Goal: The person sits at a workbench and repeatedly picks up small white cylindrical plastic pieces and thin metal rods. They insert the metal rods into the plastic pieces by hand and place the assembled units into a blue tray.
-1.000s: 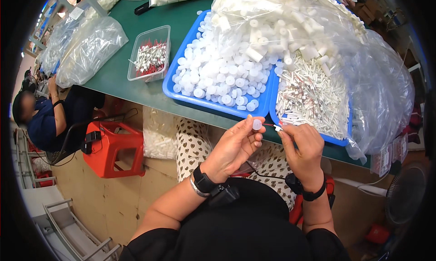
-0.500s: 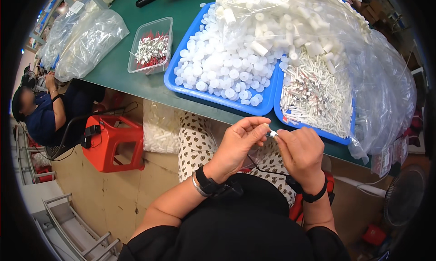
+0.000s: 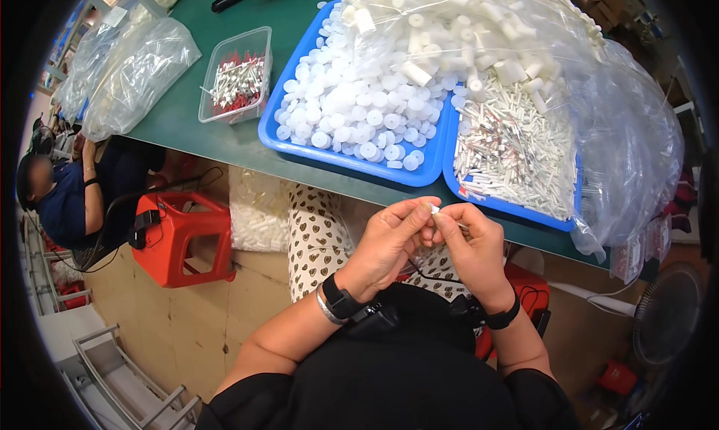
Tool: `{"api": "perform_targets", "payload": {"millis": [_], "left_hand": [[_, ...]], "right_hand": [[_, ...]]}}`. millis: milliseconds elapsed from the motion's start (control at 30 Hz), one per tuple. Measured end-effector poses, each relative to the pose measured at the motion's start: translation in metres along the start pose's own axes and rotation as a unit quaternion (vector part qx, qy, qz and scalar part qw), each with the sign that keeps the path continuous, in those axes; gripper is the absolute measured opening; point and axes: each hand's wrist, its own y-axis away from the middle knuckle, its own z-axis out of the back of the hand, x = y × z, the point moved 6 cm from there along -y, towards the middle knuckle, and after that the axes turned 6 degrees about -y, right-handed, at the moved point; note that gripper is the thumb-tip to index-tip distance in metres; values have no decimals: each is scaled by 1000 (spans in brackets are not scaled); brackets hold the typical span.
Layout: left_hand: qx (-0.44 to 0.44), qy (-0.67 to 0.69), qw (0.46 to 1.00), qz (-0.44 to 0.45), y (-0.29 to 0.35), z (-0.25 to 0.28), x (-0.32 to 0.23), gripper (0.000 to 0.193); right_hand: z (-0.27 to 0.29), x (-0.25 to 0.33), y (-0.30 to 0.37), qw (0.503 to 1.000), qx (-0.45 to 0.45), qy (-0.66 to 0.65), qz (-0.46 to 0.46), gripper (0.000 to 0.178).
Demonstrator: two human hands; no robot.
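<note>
My left hand (image 3: pixel 391 239) and my right hand (image 3: pixel 473 244) meet in front of the table's near edge. Between their pinched fingertips sits a small white piece (image 3: pixel 435 210), mostly covered; its exact kind does not show. Just beyond my hands stand two blue trays. The left blue tray (image 3: pixel 341 172) holds many translucent white discs (image 3: pixel 359 112) with centre holes. Thin white sticks or tubes (image 3: pixel 517 149), some with reddish wires, fill the right blue tray (image 3: pixel 517 215).
A clear plastic tub (image 3: pixel 236 117) of red and white pieces stands left on the green table (image 3: pixel 180 134). A plastic bag (image 3: pixel 479 26) of thick white cylinders rests over the trays. At left are a red stool (image 3: pixel 183 235) and another person (image 3: pixel 67 194); a fan (image 3: pixel 666 314) stands right.
My right hand has turned and shifted left, closer to my left hand. The white piece is now more hidden between the fingertips. The whole view has shifted slightly.
</note>
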Motion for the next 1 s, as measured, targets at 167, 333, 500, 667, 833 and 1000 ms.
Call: {"api": "perform_targets", "payload": {"millis": [167, 333, 500, 667, 833, 1000], "left_hand": [[-59, -36, 997, -39, 6, 0, -20, 31], [-57, -62, 995, -56, 5, -3, -26, 31], [-46, -64, 995, -56, 2, -6, -29, 35], [-62, -76, 993, -60, 0, -10, -32, 35], [-76, -76, 989, -104, -1, -16, -42, 35], [-67, -64, 989, -118, -4, -20, -45, 33]], "right_hand": [[32, 35, -22, 942, -46, 276, 186, 10], [51, 34, -53, 811, 12, 512, 281, 13], [42, 29, -62, 766, 100, 563, 294, 6], [51, 39, -59, 858, 60, 426, 280, 6], [40, 47, -31, 916, 74, 292, 264, 12], [40, 51, -24, 910, 58, 288, 292, 15]]}}
